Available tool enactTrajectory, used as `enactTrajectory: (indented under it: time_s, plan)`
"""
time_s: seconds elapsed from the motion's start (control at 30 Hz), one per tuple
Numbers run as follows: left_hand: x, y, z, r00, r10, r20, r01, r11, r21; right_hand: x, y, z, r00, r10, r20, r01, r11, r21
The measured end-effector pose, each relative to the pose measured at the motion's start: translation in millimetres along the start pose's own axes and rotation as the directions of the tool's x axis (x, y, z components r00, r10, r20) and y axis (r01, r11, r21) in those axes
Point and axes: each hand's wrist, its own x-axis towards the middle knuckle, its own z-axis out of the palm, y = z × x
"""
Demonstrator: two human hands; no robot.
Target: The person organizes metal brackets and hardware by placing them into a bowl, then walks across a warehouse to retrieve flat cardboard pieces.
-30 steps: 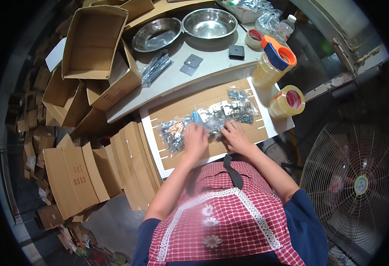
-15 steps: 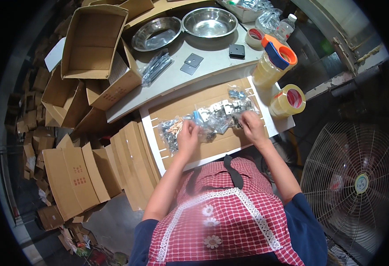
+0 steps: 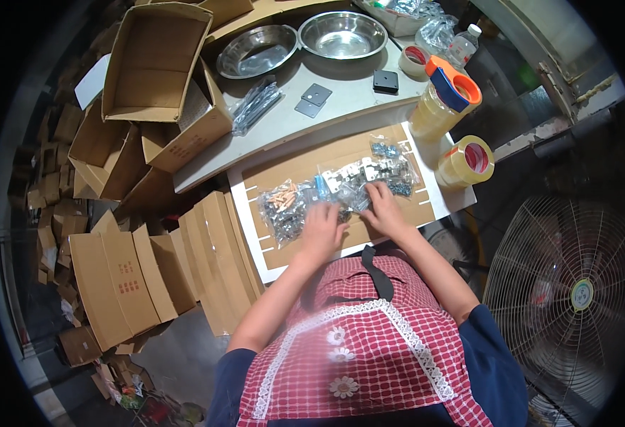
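A row of clear plastic bags filled with small hardware lies along a flat brown cardboard panel with a white border (image 3: 277,174). The bag at the left end (image 3: 281,213) shows wooden dowels among dark metal pieces. White metal brackets (image 3: 355,176) show through the bags further right, and a small bag of bluish parts (image 3: 385,148) lies at the far right corner. My left hand (image 3: 323,229) rests on the near edge of the middle bags, fingers apart. Beside it my right hand (image 3: 383,208) touches a clear bag with spread, bent fingers. Their fingertips are partly hidden.
Behind the panel, a white table (image 3: 355,107) carries two steel bowls (image 3: 343,35), grey plates (image 3: 312,99) and a black square part (image 3: 385,81). Tape rolls (image 3: 467,162) and an orange-blue tape dispenser (image 3: 454,84) stand right. Cardboard boxes (image 3: 117,285) crowd the left; a fan (image 3: 575,292) stands right.
Both hands have moved closer together toward the middle bags. My left hand has left the dowel bag, moving right and nearer; my right hand has shifted left. The fingers of both have spread.
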Motion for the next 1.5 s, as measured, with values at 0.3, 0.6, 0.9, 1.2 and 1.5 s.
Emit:
enactTrajectory:
  time_s: [0.3,0.6,0.9,1.2,1.5]
  plan:
    - [-4.2,-13.2,22.5,0.996,0.084,0.036,-0.083,0.996,-0.027,0.7,8.9,17.3,0.998,-0.025,-0.061,0.019,0.995,-0.097]
    - [-2.2,-15.6,30.4,0.999,-0.009,0.038,0.012,0.997,-0.076,4.7,13.9,18.1,0.951,0.289,-0.111,-0.250,0.928,0.276]
    - [9.9,-5.5,30.6,0.987,-0.110,0.115,0.128,0.979,-0.158,18.6,7.7,-5.6,0.895,0.432,0.110,-0.445,0.861,0.246]
    - [56.6,18.3,22.8,0.986,-0.021,-0.167,-0.011,0.982,-0.191,7.5,4.2,-85.9,0.765,0.620,0.174,-0.483,0.374,0.792]
    - [33.9,2.1,-5.2,0.693,-0.546,0.471,0.569,0.013,-0.822,12.0,-12.7,-37.8,0.816,0.449,0.363,-0.524,0.310,0.794]
